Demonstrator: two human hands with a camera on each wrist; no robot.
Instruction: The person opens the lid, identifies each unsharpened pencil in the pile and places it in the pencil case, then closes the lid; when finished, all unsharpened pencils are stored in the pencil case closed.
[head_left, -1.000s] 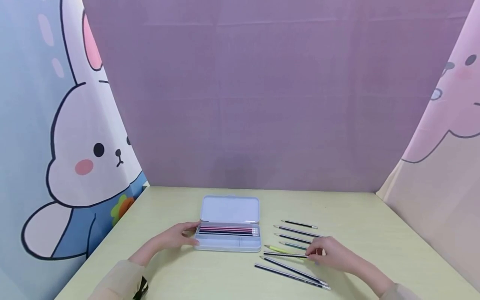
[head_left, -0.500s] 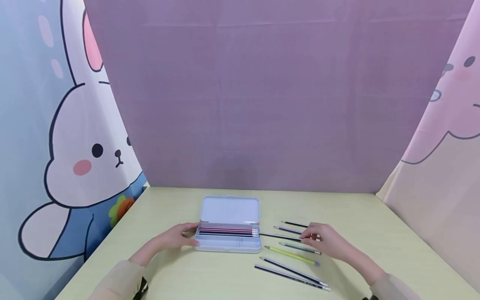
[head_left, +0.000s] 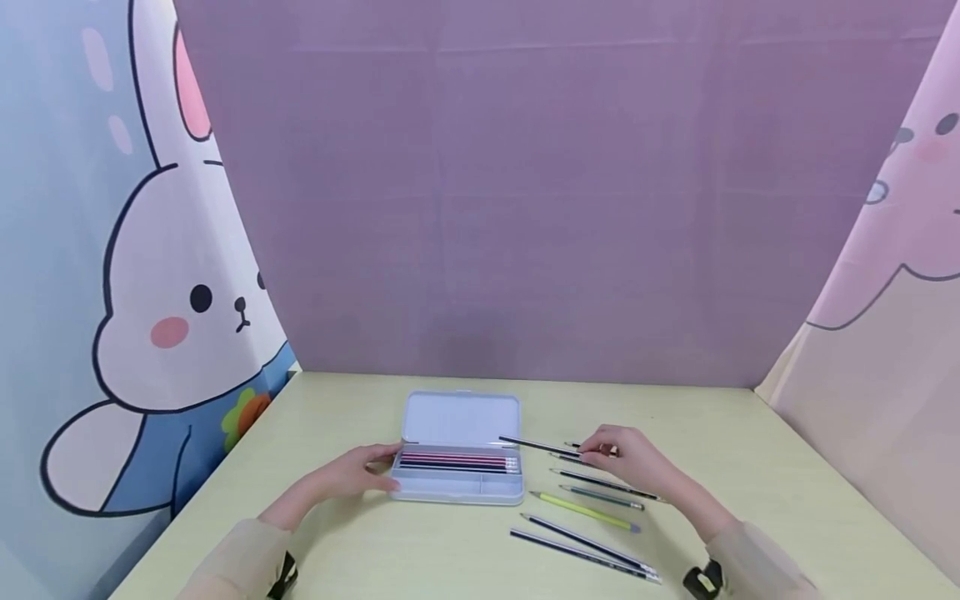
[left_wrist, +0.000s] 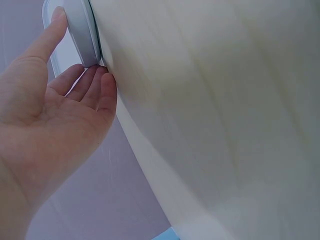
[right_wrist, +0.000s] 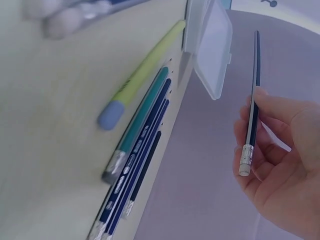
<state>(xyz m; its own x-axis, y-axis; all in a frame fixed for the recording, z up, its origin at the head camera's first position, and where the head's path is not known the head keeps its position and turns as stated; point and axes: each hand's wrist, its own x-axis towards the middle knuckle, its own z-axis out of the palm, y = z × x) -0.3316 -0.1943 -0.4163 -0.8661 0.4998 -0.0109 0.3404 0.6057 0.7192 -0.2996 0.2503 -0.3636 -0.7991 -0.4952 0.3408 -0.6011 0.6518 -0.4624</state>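
Observation:
A pale blue-white pencil case [head_left: 435, 487] lies with its lid [head_left: 461, 419] raised; red and dark pencils [head_left: 453, 463] fill its back compartment. My left hand [head_left: 352, 473] grips the case's left end, thumb on the near corner and fingertips along the side, as the left wrist view also shows. In my right hand [head_left: 633, 462], a black-and-silver striped pencil [right_wrist: 255, 70] with a white eraser is pinched between thumb and fingers. It is held up over the loose pencils, its far end pointing left and overlapping the lid's right corner in the head view.
Right of the case lie a yellow-green pencil [head_left: 585, 512], a teal pencil [head_left: 602, 497] and several dark pencils, partly behind my right hand. Two striped pencils [head_left: 573, 553] lie nearest the front. A purple cloth [head_left: 480, 208] hangs behind the table.
My right hand has lifted the striped pencil from beside the yellow-green one and carried it toward the back and slightly left. The left hand stays on the case.

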